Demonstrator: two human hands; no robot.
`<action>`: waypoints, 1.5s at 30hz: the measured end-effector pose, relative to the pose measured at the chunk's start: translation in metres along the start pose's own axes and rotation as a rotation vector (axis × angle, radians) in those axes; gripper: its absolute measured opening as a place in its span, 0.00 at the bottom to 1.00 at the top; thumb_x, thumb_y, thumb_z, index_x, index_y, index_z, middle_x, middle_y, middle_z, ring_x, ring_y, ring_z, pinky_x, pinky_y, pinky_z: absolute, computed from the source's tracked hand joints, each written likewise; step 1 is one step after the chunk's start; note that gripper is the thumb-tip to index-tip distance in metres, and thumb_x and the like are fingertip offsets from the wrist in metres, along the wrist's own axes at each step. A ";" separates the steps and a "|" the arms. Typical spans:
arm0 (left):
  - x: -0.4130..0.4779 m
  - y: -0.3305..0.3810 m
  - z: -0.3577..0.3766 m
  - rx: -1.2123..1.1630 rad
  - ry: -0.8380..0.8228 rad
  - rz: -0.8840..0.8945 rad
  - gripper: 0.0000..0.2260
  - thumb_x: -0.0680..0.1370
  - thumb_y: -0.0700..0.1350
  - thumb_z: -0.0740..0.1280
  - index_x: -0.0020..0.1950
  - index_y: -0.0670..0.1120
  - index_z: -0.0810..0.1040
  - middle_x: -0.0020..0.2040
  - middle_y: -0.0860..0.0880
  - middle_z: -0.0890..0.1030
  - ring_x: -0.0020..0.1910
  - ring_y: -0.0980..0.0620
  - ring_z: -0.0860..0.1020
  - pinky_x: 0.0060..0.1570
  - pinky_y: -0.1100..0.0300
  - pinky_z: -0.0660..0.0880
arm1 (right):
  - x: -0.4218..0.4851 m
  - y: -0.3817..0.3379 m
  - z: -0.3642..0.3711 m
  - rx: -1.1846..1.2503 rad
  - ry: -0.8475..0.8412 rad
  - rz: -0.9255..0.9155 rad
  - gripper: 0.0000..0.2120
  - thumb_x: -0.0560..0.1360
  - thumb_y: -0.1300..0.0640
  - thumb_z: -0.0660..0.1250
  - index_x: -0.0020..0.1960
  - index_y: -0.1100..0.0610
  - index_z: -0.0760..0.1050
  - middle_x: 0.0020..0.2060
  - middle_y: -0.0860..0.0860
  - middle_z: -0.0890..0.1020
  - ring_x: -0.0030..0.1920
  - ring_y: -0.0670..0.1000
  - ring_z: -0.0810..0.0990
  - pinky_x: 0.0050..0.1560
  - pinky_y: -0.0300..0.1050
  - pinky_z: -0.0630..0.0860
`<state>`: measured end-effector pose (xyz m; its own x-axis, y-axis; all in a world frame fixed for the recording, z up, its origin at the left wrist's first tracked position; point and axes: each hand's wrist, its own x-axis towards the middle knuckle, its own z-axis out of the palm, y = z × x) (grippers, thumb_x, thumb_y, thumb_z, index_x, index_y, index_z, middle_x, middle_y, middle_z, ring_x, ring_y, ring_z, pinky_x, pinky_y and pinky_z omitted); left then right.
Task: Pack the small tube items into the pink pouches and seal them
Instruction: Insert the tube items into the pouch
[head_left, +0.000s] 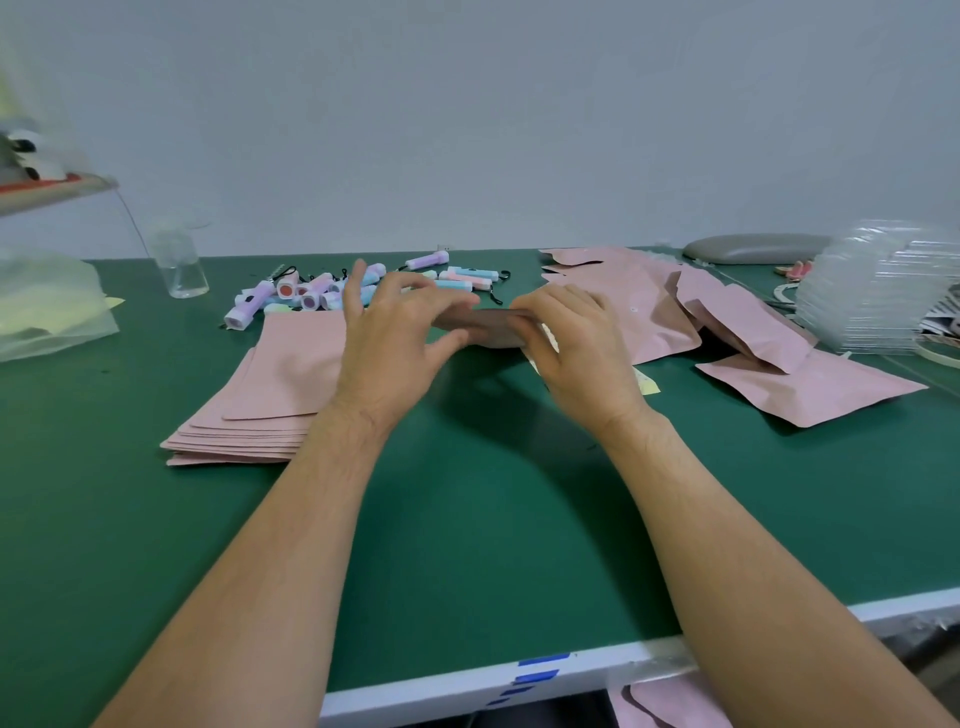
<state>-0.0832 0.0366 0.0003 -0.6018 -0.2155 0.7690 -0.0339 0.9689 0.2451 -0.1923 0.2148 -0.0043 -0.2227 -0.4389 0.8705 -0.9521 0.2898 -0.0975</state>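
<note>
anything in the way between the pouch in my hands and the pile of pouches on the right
Nothing visible does. The pouch is held by the left hand and right hand, and the pouch pile lies just beyond the right hand on the green table.

Glass flask (179, 267), grey case (758, 248)

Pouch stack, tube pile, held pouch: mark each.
pouch stack (270, 384), head view, top pouch's face.
tube pile (310, 300), head view, purple tube end.
held pouch (488, 327), head view, shadowed middle.
</note>
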 end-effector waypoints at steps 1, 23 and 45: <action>-0.001 -0.002 -0.001 0.040 0.009 -0.005 0.10 0.77 0.51 0.76 0.59 0.55 0.86 0.53 0.56 0.85 0.64 0.50 0.76 0.80 0.39 0.45 | 0.000 0.002 -0.001 -0.003 0.004 0.003 0.04 0.81 0.61 0.69 0.52 0.59 0.83 0.44 0.49 0.84 0.46 0.56 0.81 0.51 0.57 0.74; 0.001 -0.018 -0.005 0.044 0.083 -0.085 0.07 0.72 0.53 0.80 0.49 0.55 0.89 0.47 0.51 0.84 0.60 0.49 0.80 0.80 0.35 0.46 | 0.000 -0.003 0.002 -0.099 0.071 -0.066 0.05 0.81 0.57 0.70 0.48 0.55 0.84 0.42 0.47 0.83 0.45 0.56 0.80 0.59 0.61 0.72; 0.009 0.003 0.000 -1.217 0.297 -0.591 0.07 0.81 0.52 0.74 0.49 0.49 0.87 0.49 0.50 0.85 0.49 0.53 0.79 0.54 0.56 0.74 | -0.009 0.024 -0.001 0.513 -0.227 0.497 0.20 0.78 0.39 0.71 0.62 0.50 0.73 0.40 0.38 0.81 0.39 0.41 0.82 0.41 0.35 0.75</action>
<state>-0.0882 0.0374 0.0081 -0.5461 -0.7189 0.4300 0.5813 0.0444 0.8125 -0.2130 0.2263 -0.0140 -0.6372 -0.5403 0.5496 -0.6936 0.0911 -0.7145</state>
